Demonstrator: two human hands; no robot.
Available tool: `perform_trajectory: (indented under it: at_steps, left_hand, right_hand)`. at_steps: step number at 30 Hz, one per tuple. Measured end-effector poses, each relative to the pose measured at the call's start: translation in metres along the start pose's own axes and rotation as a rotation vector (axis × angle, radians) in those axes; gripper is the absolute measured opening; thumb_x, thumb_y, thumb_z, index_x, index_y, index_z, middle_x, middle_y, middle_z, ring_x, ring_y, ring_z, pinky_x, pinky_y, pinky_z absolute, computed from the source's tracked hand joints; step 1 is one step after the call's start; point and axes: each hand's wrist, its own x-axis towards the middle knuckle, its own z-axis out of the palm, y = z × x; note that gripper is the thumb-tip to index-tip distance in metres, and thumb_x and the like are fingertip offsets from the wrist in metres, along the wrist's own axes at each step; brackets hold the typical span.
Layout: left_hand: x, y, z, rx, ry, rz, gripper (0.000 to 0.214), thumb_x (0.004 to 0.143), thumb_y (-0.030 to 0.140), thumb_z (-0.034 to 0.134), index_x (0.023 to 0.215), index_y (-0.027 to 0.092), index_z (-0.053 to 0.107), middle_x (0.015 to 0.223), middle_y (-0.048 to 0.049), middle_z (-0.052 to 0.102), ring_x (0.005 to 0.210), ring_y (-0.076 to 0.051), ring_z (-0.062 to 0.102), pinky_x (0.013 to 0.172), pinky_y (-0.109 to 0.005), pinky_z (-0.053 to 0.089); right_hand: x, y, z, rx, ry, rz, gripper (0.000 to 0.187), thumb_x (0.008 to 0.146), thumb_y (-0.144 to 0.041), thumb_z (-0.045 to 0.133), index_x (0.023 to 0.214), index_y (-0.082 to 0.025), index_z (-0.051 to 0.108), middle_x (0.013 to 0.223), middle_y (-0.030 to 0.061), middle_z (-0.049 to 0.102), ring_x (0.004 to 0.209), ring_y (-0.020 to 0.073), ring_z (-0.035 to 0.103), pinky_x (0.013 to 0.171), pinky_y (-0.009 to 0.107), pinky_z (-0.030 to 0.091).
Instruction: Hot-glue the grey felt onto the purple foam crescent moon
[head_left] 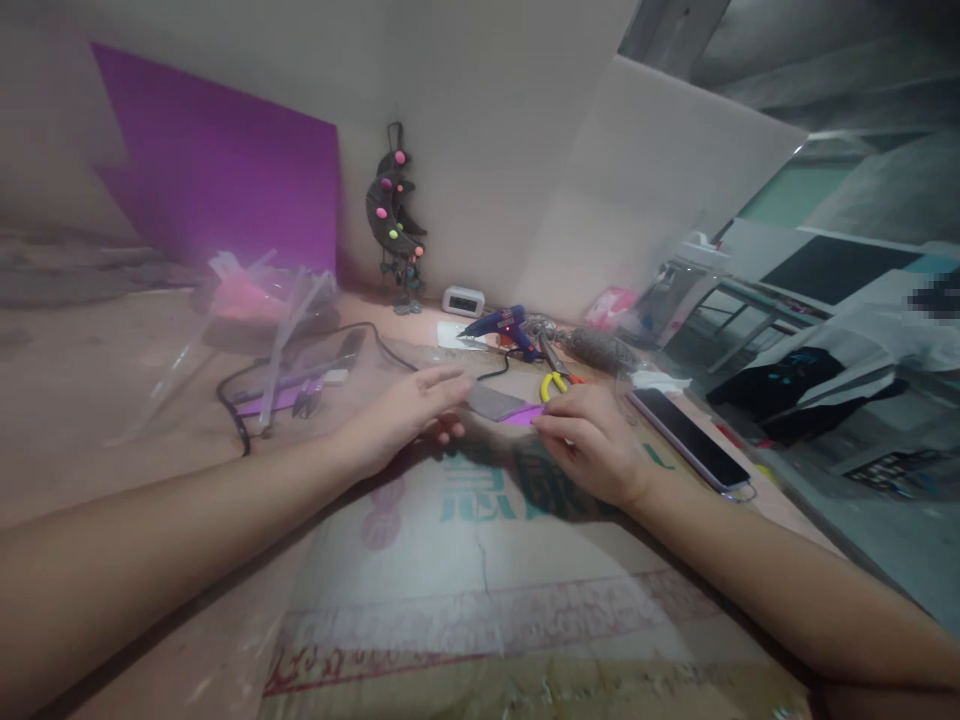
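The right hand [592, 445] is closed at the fingertips, apparently pinching the edge of a purple piece [521, 416]; a grey strip [495, 402] lies against that piece, between the hands and above the printed cardboard [420, 610], though whether the two are joined I cannot tell; the left hand [427, 405] is loosely open beside the strip's other end, contact unclear; the step in hand looks like handling or lining up these pieces, and the next move would call for a steady right pinch and light left fingers; just beyond sit yellow-handled pliers [553, 386] and a glue gun [504, 323]; a phone [691, 438] lies to the right.
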Motion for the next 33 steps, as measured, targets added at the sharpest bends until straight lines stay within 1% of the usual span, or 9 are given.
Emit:
perform_trajectory:
  at_steps: [4, 8, 14, 18, 22, 27, 29, 31, 33]
  left_hand:
    - [0.001, -0.003, 0.0, -0.012, 0.016, 0.046, 0.077, 0.076, 0.033, 0.072, 0.143, 0.017, 0.036, 0.068, 0.0016, 0.063, 0.056, -0.01, 0.057, 0.053, -0.02, 0.043]
    - [0.004, -0.007, -0.001, 0.002, -0.005, 0.081, 0.05, 0.079, 0.034, 0.068, 0.123, 0.015, 0.054, 0.068, 0.0006, 0.063, 0.054, -0.009, 0.054, 0.051, -0.019, 0.04]
    - [0.0, -0.004, 0.005, 0.109, 0.035, 0.143, 0.023, 0.081, 0.035, 0.065, 0.092, 0.015, 0.06, 0.066, 0.002, 0.058, 0.056, -0.01, 0.05, 0.053, -0.021, 0.038]
    - [-0.001, -0.002, 0.005, 0.212, 0.103, 0.211, 0.018, 0.081, 0.034, 0.064, 0.083, 0.017, 0.061, 0.061, 0.0031, 0.053, 0.055, -0.012, 0.047, 0.05, -0.023, 0.032]
    - [0.0, -0.004, 0.004, 0.206, 0.142, 0.198, 0.02, 0.082, 0.037, 0.062, 0.083, 0.018, 0.057, 0.058, 0.0042, 0.05, 0.054, -0.012, 0.046, 0.053, -0.023, 0.035]
    - [0.001, -0.006, 0.003, 0.225, 0.143, 0.232, 0.021, 0.083, 0.038, 0.059, 0.079, 0.018, 0.053, 0.061, 0.0041, 0.049, 0.055, -0.012, 0.046, 0.054, -0.023, 0.035]
    - [0.001, -0.006, 0.003, 0.232, 0.136, 0.24, 0.021, 0.082, 0.038, 0.059, 0.08, 0.018, 0.054, 0.061, 0.0042, 0.049, 0.055, -0.012, 0.045, 0.054, -0.023, 0.035]
    - [0.0, -0.005, 0.003, 0.241, 0.13, 0.247, 0.02, 0.081, 0.037, 0.059, 0.081, 0.018, 0.055, 0.061, 0.0041, 0.049, 0.056, -0.012, 0.045, 0.054, -0.023, 0.035]
    - [0.0, -0.004, 0.003, 0.239, 0.134, 0.234, 0.018, 0.08, 0.035, 0.059, 0.081, 0.017, 0.055, 0.061, 0.004, 0.049, 0.055, -0.012, 0.044, 0.053, -0.023, 0.033]
  right_hand:
    - [-0.003, 0.0, 0.003, 0.004, -0.086, -0.03, 0.015, 0.088, -0.019, 0.057, 0.095, -0.029, 0.065, 0.092, 0.0028, 0.068, 0.087, 0.0191, 0.06, 0.079, 0.038, 0.045]
    - [-0.001, -0.001, 0.01, -0.03, -0.004, -0.021, 0.018, 0.086, -0.016, 0.06, 0.098, -0.028, 0.063, 0.094, 0.003, 0.066, 0.089, 0.0189, 0.058, 0.081, 0.037, 0.044]
    - [0.002, 0.004, 0.019, 0.014, 0.121, 0.167, 0.022, 0.082, -0.018, 0.064, 0.101, -0.025, 0.054, 0.104, 0.0072, 0.057, 0.101, 0.023, 0.055, 0.087, 0.041, 0.046]
    - [0.002, 0.006, 0.019, 0.081, 0.178, 0.292, 0.024, 0.082, -0.021, 0.065, 0.097, -0.023, 0.047, 0.096, 0.0061, 0.051, 0.097, 0.0229, 0.053, 0.085, 0.041, 0.046]
    - [0.002, 0.011, 0.019, 0.19, 0.184, 0.516, 0.021, 0.084, -0.023, 0.06, 0.1, -0.022, 0.046, 0.096, 0.0058, 0.052, 0.093, 0.0206, 0.054, 0.087, 0.041, 0.047]
    - [-0.001, 0.026, 0.029, 0.397, 0.068, 0.704, 0.062, 0.081, -0.031, 0.066, 0.135, -0.022, 0.036, 0.136, 0.0141, 0.049, 0.125, 0.0249, 0.049, 0.106, 0.046, 0.038]
    - [0.0, 0.029, 0.032, 0.474, 0.002, 0.742, 0.07, 0.078, -0.034, 0.069, 0.139, -0.023, 0.035, 0.138, 0.0132, 0.049, 0.128, 0.0253, 0.047, 0.106, 0.045, 0.037]
    - [0.002, 0.027, 0.031, 0.516, -0.05, 0.808, 0.054, 0.079, -0.037, 0.067, 0.128, -0.021, 0.049, 0.125, 0.0104, 0.06, 0.116, 0.024, 0.056, 0.098, 0.04, 0.044]
    - [0.006, 0.023, 0.026, 0.535, -0.088, 0.892, 0.026, 0.085, -0.041, 0.059, 0.1, -0.019, 0.062, 0.092, 0.0048, 0.068, 0.084, 0.019, 0.064, 0.077, 0.033, 0.05]
